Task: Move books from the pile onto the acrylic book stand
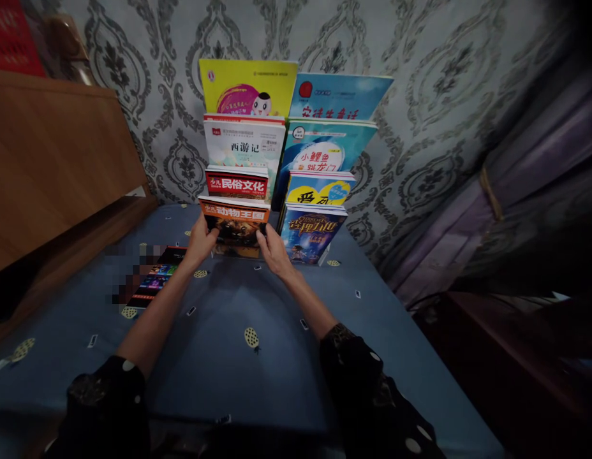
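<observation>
A tiered stand of children's books rises against the wall. Both hands grip the front book of its left column, an orange-brown book with a lion cover (235,224). My left hand (201,242) closes on its left edge, and my right hand (273,248) closes on its right edge. Behind it in the same column stand a red book (236,183), a white book (243,145) and a yellow book (248,86). The right column has a dark blue fantasy book (311,233) in front, with a yellow-and-blue book (319,189) and two blue books behind.
The stand rests on a blue patterned bedspread (238,306). A dark book (155,275) lies flat to the left, partly pixelated. A wooden headboard (51,159) stands at the left, patterned wallpaper behind, and purple curtains (530,191) at the right.
</observation>
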A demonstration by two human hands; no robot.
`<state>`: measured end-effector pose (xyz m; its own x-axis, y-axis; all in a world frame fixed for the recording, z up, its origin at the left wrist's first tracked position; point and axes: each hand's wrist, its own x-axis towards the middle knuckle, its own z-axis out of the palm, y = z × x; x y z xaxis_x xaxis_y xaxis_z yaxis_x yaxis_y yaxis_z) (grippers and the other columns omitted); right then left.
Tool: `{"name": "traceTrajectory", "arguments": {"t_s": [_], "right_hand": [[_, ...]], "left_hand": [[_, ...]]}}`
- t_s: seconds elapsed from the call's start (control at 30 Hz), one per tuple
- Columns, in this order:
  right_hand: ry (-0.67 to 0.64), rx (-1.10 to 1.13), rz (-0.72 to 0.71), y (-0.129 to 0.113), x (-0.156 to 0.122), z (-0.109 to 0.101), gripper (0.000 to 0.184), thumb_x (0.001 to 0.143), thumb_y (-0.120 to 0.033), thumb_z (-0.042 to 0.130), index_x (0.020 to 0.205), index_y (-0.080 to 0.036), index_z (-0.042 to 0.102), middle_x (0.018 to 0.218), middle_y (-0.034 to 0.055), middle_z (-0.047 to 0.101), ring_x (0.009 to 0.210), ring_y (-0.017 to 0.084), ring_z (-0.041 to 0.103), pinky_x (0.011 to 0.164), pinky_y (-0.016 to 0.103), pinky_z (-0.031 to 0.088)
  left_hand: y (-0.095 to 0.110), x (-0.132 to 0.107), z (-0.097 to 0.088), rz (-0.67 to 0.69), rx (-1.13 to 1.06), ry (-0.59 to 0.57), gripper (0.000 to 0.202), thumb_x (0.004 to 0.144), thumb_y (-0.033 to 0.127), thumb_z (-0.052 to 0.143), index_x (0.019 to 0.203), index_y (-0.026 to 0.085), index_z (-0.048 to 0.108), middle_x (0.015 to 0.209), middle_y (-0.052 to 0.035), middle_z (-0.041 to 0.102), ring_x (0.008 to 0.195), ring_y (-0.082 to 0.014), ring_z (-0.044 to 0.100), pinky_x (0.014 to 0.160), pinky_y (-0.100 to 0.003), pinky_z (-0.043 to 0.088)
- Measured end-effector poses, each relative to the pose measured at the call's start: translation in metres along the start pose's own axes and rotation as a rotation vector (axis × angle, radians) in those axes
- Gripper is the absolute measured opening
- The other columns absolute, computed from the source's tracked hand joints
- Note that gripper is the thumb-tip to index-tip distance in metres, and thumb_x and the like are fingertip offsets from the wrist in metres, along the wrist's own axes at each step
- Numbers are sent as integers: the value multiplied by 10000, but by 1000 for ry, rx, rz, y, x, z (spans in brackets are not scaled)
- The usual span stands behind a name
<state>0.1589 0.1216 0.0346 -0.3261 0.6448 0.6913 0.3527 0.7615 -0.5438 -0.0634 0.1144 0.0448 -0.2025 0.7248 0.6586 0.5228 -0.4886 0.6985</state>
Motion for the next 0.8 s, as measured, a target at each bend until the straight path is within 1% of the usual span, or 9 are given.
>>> {"name": "traceTrajectory", "arguments": {"t_s": [0.13, 0.23, 0.3, 0.33, 0.37, 0.43, 0.57, 0.7, 0.8], "right_hand": [[5, -105, 2, 2, 3, -2, 221, 1036, -365, 353, 906, -231, 470, 942, 75, 575, 915, 220, 570, 862, 363, 480], [8, -192, 19, 2, 5, -3, 189, 1025, -343, 378, 892, -235, 456, 931, 70, 570, 880, 220, 565, 826, 351, 471], [1, -224, 30, 2, 6, -4, 154, 1018, -316, 388, 920, -227, 467, 934, 75, 586, 871, 223, 572, 805, 345, 467], [-6, -235, 41, 2, 6, -4, 132, 1012, -298, 394, 943, -220, 476, 939, 80, 599, 869, 226, 578, 795, 342, 465], [-17, -246, 58, 1, 6, -4, 111, 1004, -276, 400, 971, -212, 485, 948, 86, 614, 869, 229, 585, 785, 340, 463], [-50, -274, 109, -1, 6, -5, 100, 987, -233, 416, 1023, -195, 501, 968, 99, 643, 869, 236, 603, 766, 333, 458], [-120, -350, 221, -10, 5, -5, 137, 971, -177, 434, 1071, -162, 526, 1005, 127, 692, 903, 247, 643, 755, 315, 444], [-177, -444, 323, -25, 6, -8, 177, 990, -175, 437, 1138, -134, 524, 1033, 147, 725, 919, 246, 679, 744, 295, 438], [-223, -519, 420, -35, 8, -10, 236, 1007, -210, 443, 1218, -115, 493, 994, 140, 747, 880, 241, 701, 729, 290, 447]], "left_hand": [[0, 0, -1, -5, 53, 0, 531, 709, 81, 534, 1237, 140, 553, 1061, -66, 672, 1119, -275, 608, 1036, -443, 468], [3, -2, -4, -11, 168, 0, 494, 719, 72, 532, 1206, 155, 540, 994, -49, 664, 979, -246, 640, 951, -423, 513], [7, -3, -5, -2, 250, 3, 418, 741, 82, 532, 1153, 152, 535, 935, -47, 646, 880, -233, 646, 890, -420, 535], [8, -4, -5, 11, 283, 10, 384, 754, 91, 532, 1133, 151, 529, 922, -51, 636, 865, -236, 646, 874, -425, 540], [10, -5, -5, 27, 310, 20, 367, 765, 98, 531, 1128, 151, 520, 928, -59, 631, 877, -245, 649, 870, -433, 543], [13, -7, -5, 57, 348, 46, 400, 777, 101, 527, 1172, 152, 493, 993, -84, 629, 950, -268, 650, 891, -454, 542], [15, -9, -6, 90, 392, 64, 587, 795, 94, 523, 1363, 139, 386, 1133, -121, 611, 1043, -280, 639, 948, -481, 531], [15, -11, -7, 154, 425, 57, 653, 824, 99, 519, 1448, 151, 335, 1283, -151, 564, 1203, -297, 578, 1052, -497, 478], [14, -13, -5, 161, 436, 60, 668, 850, 111, 510, 1485, 163, 308, 1375, -169, 520, 1315, -315, 507, 1119, -517, 422]]}}
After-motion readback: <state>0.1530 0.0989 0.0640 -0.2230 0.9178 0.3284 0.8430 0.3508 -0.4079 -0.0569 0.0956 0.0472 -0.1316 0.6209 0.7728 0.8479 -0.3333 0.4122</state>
